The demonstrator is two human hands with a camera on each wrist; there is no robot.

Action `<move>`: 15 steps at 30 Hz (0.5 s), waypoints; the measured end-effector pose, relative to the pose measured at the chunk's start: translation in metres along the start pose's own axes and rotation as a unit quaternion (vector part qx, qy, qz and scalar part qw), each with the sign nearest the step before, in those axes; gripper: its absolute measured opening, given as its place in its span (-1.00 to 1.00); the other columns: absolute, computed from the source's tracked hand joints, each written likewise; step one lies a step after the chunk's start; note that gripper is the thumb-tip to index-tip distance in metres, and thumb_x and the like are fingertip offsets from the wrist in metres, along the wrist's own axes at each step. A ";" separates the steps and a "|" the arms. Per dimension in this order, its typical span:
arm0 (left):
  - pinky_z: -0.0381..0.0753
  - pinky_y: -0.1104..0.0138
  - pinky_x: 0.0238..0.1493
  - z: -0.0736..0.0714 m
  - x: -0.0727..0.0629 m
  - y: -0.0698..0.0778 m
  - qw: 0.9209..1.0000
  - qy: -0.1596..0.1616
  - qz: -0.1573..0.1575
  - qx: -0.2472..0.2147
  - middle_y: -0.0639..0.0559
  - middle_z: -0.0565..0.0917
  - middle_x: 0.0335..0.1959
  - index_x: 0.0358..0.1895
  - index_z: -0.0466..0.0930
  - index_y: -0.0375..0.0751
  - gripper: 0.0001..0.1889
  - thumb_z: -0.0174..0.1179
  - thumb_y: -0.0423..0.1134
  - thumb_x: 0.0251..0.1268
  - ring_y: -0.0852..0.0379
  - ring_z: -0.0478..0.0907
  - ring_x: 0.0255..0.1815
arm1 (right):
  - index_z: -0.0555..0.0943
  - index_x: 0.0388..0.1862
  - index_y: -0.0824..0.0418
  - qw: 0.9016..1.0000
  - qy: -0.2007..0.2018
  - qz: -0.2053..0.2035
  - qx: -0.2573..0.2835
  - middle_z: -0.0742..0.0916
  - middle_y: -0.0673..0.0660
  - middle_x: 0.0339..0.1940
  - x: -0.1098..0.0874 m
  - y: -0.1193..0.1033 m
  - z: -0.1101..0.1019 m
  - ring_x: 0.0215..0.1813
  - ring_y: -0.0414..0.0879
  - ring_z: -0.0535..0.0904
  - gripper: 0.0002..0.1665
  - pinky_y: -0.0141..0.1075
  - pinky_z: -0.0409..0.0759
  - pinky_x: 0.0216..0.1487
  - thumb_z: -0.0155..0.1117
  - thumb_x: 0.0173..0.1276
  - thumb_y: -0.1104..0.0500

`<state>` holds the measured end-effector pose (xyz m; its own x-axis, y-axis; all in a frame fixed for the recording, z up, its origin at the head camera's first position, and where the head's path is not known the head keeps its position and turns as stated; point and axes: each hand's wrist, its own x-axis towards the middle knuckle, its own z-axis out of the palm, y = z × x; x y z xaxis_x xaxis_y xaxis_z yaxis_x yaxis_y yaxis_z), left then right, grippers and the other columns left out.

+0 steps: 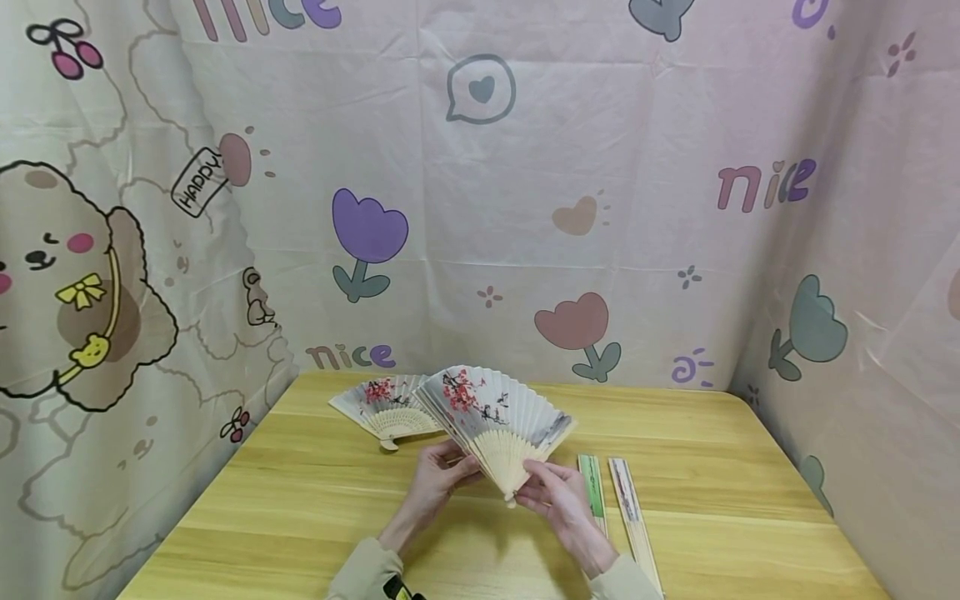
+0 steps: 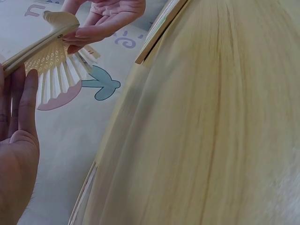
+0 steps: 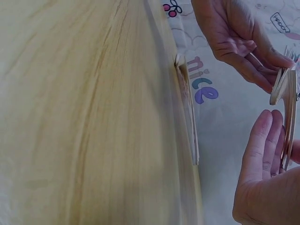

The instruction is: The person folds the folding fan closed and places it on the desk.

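A spread folding fan (image 1: 502, 408) with red blossoms, dark birds and pale wooden ribs is held up above the table between both hands. My left hand (image 1: 441, 482) grips its left edge between thumb and fingers. At the lower right, my right hand (image 1: 558, 498) pinches the ribs near the pivot. In the left wrist view the rounded pivot end of the fan (image 2: 61, 21) points up toward the right hand (image 2: 110, 18). The right wrist view shows the fan's guard sticks (image 3: 290, 112) edge-on, with the right hand's fingers (image 3: 260, 145) extended along them.
Behind the held fan, a second spread fan (image 1: 393, 414) with similar blossoms lies at the table's back left. Two folded fans, one green (image 1: 591, 483) and one greyish white (image 1: 632, 508), lie right of my right hand on the wooden table (image 1: 720, 492). Printed cloth (image 1: 480, 208) hangs around the table.
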<state>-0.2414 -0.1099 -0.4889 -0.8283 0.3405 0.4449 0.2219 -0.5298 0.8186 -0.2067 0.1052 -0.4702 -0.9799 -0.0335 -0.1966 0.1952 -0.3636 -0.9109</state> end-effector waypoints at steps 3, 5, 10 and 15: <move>0.82 0.28 0.03 0.000 0.000 0.000 1.000 0.004 -0.002 0.003 0.11 0.80 -0.09 0.01 0.72 0.00 -0.61 0.13 -0.58 0.37 0.22 0.77 -0.11 | 0.73 -0.43 0.07 1.000 -0.001 0.001 0.000 0.79 0.00 -0.56 0.000 0.000 0.000 -0.47 -0.20 0.73 -0.87 -0.30 0.87 -0.22 0.40 0.34 0.15; 0.83 0.29 0.02 0.000 0.000 0.000 1.000 0.007 -0.005 0.008 0.12 0.80 -0.10 0.00 0.72 0.01 -0.61 0.13 -0.58 0.37 0.22 0.77 -0.12 | 0.73 -0.44 0.08 1.000 -0.002 0.002 0.000 0.79 0.00 -0.56 0.001 0.001 0.000 -0.48 -0.20 0.73 -0.87 -0.29 0.87 -0.21 0.41 0.34 0.16; 0.83 0.31 0.00 0.000 0.000 0.000 1.000 0.013 -0.012 0.019 0.13 0.81 -0.12 -0.03 0.73 0.01 -0.64 0.16 -0.55 0.37 0.22 0.77 -0.15 | 0.74 -0.42 0.08 1.000 -0.001 0.003 -0.001 0.77 0.00 -0.57 0.000 0.000 0.000 -0.49 -0.20 0.72 -0.89 -0.30 0.87 -0.23 0.40 0.33 0.19; 0.83 0.30 0.00 0.001 0.000 0.000 1.000 0.013 -0.015 0.024 0.12 0.81 -0.13 -0.02 0.73 0.01 -0.67 0.19 -0.52 0.36 0.22 0.77 -0.15 | 0.73 -0.40 0.10 1.000 -0.006 0.000 -0.004 0.77 0.00 -0.56 0.000 0.000 0.000 -0.47 -0.19 0.72 -0.90 -0.29 0.87 -0.22 0.37 0.34 0.21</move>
<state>-0.2409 -0.1093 -0.4890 -0.8482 0.3339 0.4113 0.2209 -0.4826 0.8475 -0.2066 0.1050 -0.4703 -0.9802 -0.0456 -0.1929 0.1963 -0.3559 -0.9137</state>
